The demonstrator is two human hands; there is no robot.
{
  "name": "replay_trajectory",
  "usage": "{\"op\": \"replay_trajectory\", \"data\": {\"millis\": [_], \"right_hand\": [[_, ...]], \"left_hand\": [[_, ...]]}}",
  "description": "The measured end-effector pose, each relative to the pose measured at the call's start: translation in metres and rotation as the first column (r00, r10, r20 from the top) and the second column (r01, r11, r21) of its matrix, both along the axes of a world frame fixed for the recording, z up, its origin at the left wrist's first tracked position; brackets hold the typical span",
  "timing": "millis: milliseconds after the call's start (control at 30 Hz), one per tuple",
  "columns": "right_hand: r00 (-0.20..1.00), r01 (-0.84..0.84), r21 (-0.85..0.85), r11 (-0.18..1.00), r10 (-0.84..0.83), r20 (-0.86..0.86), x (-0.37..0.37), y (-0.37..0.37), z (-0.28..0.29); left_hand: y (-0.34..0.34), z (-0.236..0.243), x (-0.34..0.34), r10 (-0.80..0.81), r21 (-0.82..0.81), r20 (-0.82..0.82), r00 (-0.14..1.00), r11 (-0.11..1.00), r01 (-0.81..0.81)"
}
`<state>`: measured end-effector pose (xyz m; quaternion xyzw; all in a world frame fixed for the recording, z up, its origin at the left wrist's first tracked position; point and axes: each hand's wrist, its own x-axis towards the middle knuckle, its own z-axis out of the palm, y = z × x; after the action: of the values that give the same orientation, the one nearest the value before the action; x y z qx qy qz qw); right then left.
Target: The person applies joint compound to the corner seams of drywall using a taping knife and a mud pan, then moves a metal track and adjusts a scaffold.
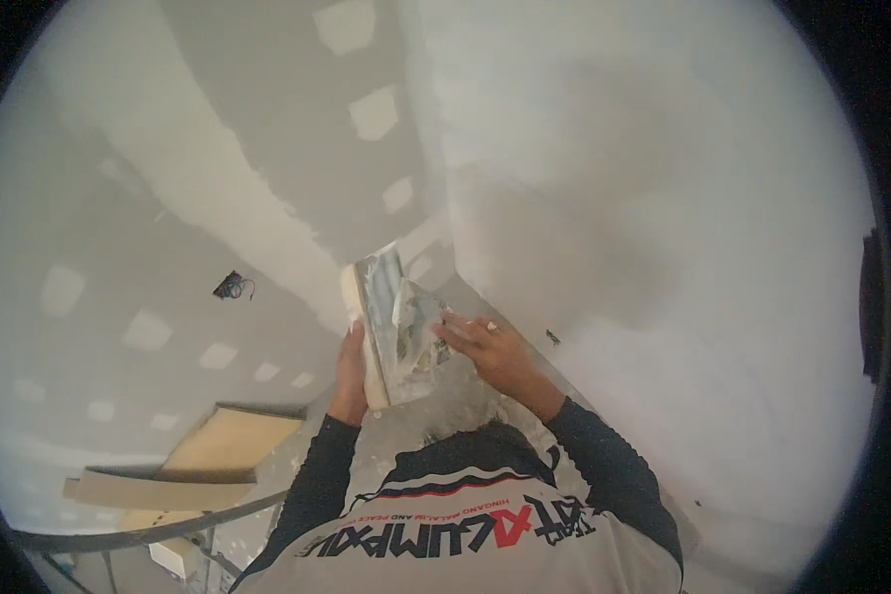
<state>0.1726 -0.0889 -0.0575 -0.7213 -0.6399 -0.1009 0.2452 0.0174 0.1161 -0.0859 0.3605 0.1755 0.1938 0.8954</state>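
Observation:
My left hand (350, 374) is wrapped round the side of a long mud pan (373, 368), which is held up in front of my chest. Its near side is cream, and its inside is smeared with whitish compound. In my right hand (503, 358) is a broad putty knife (418, 305), gripped with the fingers closed on its handle side. The blade lies over the pan's open top and seems to touch it. Pale compound clings to the blade. The handle is mostly hidden by my fingers.
A grey drywall (297, 119) with white filled spots and a broad white seam rises at left, meeting a white wall (663, 198) at the corner. Wires poke from an outlet hole (234, 286). Tan boards (230, 441) lie lower left, near a dark curved bar (119, 541).

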Motion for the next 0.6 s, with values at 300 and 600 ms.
{"op": "replay_trajectory", "data": {"millis": [300,600], "right_hand": [[0.773,0.373,0.125,0.919,-0.234,-0.590,-0.013,-0.030,-0.088],[-0.209,0.321,-0.157,0.934,-0.092,-0.974,-0.031,-0.022,-0.172]], "left_hand": [[0.035,0.047,-0.059,0.078,0.036,-0.094,0.992,0.997,-0.075],[0.075,0.007,-0.060,0.009,-0.108,-0.182,0.983,0.994,-0.029]]}}
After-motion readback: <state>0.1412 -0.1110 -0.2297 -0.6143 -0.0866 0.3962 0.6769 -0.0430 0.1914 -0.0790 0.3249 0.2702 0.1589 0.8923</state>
